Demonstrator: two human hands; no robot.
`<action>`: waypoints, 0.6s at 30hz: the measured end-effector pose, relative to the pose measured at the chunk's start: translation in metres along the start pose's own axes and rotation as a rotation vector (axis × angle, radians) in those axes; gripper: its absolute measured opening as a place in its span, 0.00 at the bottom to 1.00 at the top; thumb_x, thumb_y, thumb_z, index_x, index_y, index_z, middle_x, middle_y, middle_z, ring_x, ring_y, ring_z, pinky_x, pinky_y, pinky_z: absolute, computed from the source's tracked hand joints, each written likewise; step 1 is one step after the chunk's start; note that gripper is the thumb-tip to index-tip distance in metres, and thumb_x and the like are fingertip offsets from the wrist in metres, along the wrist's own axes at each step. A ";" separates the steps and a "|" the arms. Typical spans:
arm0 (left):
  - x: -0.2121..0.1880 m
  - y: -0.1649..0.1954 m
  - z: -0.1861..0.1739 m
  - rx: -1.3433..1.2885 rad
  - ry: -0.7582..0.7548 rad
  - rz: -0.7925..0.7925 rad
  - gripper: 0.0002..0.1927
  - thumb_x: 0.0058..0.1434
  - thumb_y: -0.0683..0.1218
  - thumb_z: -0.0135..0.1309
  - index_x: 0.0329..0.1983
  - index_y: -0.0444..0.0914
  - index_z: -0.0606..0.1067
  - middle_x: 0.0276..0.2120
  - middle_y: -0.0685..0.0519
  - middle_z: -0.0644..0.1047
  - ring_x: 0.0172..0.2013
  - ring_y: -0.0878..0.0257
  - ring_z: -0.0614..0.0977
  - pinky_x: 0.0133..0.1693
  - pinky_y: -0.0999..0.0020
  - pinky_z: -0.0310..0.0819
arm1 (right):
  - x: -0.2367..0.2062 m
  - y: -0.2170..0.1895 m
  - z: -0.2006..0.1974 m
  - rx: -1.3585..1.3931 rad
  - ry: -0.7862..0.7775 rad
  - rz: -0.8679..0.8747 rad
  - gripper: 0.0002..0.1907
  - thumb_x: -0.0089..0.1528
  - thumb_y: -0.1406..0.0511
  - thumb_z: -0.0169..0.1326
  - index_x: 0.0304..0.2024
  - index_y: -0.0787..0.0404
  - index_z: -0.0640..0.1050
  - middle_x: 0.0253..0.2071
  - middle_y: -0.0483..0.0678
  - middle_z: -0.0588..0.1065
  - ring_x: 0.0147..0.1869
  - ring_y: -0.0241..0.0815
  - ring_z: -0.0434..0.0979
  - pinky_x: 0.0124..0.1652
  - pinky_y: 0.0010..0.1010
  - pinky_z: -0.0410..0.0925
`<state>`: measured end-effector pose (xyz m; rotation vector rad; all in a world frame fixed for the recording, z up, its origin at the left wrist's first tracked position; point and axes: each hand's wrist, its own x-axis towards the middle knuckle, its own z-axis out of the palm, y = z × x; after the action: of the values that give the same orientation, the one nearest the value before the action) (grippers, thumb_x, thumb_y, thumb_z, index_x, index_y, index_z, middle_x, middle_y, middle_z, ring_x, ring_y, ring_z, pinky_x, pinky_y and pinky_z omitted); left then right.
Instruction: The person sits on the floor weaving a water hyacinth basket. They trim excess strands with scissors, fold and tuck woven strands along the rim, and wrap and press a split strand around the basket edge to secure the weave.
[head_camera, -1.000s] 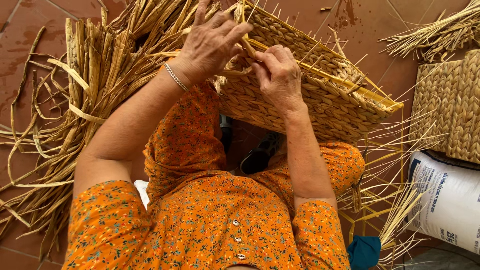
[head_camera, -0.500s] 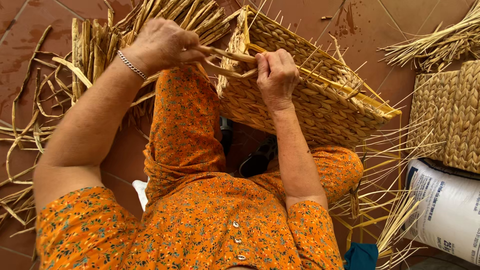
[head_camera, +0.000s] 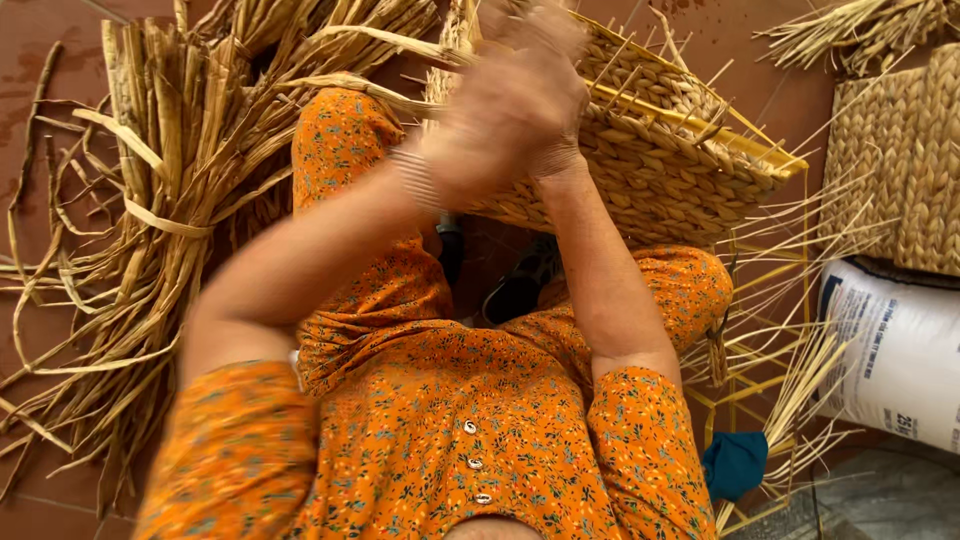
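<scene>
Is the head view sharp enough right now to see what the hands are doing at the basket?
Head view: the left hand and forearm are smeared by motion blur and cover the right hand, so their grip cannot be read; the woven basket and dried straw bundle are sharp, under soft even light without glare.

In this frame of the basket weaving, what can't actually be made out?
- Left hand: motion-blurred in the head view; its grip is unreadable.
- Right hand: mostly hidden behind the left hand.
- Woven basket: its top is cut off by the upper edge.
- White sack: cut off by the right edge.
</scene>
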<state>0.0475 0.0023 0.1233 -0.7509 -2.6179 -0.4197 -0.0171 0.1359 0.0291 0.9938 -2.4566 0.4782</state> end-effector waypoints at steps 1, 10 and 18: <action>0.021 0.042 0.010 0.159 0.107 0.070 0.11 0.54 0.40 0.56 0.40 0.33 0.80 0.42 0.43 0.78 0.44 0.47 0.81 0.48 0.49 0.74 | 0.000 -0.003 -0.002 0.023 0.004 0.018 0.08 0.64 0.69 0.59 0.31 0.62 0.74 0.33 0.50 0.72 0.36 0.47 0.75 0.35 0.37 0.69; 0.012 0.064 0.027 -0.635 0.460 0.195 0.07 0.58 0.43 0.57 0.38 0.41 0.74 0.32 0.53 0.74 0.38 0.53 0.80 0.44 0.56 0.76 | 0.017 -0.013 -0.019 0.205 0.092 0.123 0.13 0.62 0.63 0.63 0.39 0.65 0.74 0.37 0.51 0.69 0.37 0.48 0.74 0.34 0.36 0.71; -0.098 -0.079 0.056 0.267 -0.125 -0.359 0.12 0.47 0.48 0.60 0.35 0.41 0.77 0.29 0.50 0.78 0.36 0.55 0.80 0.50 0.39 0.65 | 0.014 -0.016 -0.004 0.031 0.096 -0.162 0.04 0.65 0.71 0.58 0.41 0.59 0.77 0.44 0.46 0.73 0.47 0.44 0.76 0.42 0.36 0.72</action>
<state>0.0649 -0.0834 0.0177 -0.2264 -2.8542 -0.1148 -0.0135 0.1193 0.0419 1.1445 -2.2684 0.4993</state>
